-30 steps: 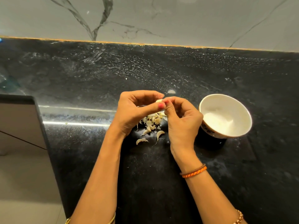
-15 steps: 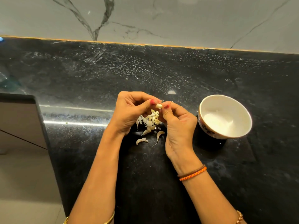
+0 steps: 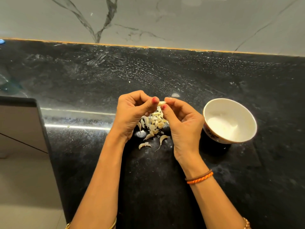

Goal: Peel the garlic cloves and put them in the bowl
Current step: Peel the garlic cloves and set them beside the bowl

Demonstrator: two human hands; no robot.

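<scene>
Above a black counter, a garlic clove is pinched between the fingertips of the left hand and the right hand (nails painted red). Beneath the hands, a heap of cloves and skins is spread on the counter. A white bowl stands just right of the right hand.

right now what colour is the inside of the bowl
White inside the bowl, seen in the head view.
</scene>
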